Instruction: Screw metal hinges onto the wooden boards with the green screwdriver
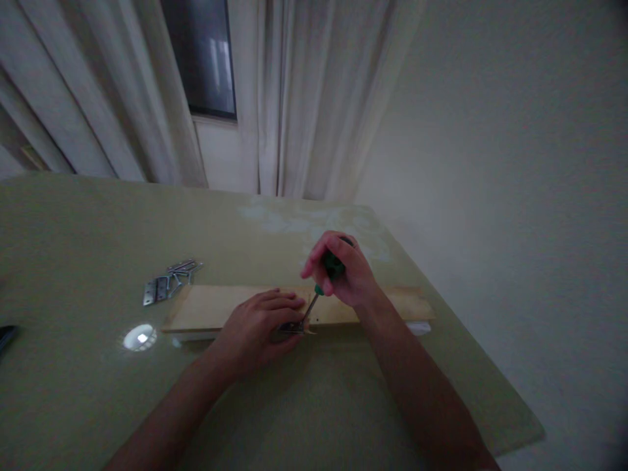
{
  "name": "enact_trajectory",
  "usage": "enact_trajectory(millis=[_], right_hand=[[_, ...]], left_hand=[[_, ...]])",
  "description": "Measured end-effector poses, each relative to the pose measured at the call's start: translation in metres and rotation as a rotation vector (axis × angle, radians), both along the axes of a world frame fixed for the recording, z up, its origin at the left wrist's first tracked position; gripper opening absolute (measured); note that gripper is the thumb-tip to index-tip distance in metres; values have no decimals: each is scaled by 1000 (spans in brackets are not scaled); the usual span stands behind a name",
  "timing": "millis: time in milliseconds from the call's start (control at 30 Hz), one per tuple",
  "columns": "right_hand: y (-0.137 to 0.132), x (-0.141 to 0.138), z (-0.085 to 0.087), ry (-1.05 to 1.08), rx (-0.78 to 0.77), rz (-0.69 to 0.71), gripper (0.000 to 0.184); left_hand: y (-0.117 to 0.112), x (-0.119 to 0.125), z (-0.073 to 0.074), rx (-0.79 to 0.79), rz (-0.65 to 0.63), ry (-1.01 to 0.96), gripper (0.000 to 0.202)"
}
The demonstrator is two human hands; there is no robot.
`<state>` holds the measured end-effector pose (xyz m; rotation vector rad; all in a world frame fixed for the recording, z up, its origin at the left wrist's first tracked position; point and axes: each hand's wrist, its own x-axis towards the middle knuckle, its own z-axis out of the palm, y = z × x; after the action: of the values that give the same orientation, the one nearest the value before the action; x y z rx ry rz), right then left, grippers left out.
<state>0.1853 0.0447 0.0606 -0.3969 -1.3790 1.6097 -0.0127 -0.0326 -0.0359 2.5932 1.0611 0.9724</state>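
A pale wooden board (210,306) lies flat across the greenish table (73,235). My right hand (343,269) is closed around a green-handled screwdriver (330,269), whose shaft slants down to a small metal hinge (297,327) at the board's near edge. My left hand (260,327) rests on the board with its fingers pressed together over the hinge, holding it in place. The screwdriver tip meets the hinge just right of my left fingertips.
A pile of several loose metal hinges (169,282) lies on the table left of the board. A bright lamp reflection (140,337) shows on the tabletop. A dark object (6,337) sits at the left edge. Curtains (304,98) and a window (203,55) stand behind; a wall (515,196) is at the right.
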Motion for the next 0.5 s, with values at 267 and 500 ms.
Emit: enact_trajectory(millis=[267, 500], right_hand=[[-43, -22, 1, 111, 8, -424, 57], [-57, -27, -7, 127, 68, -729, 55]], left_hand=[[0, 2, -1, -59, -15, -11, 32], [3, 4, -1, -97, -9, -29, 33]])
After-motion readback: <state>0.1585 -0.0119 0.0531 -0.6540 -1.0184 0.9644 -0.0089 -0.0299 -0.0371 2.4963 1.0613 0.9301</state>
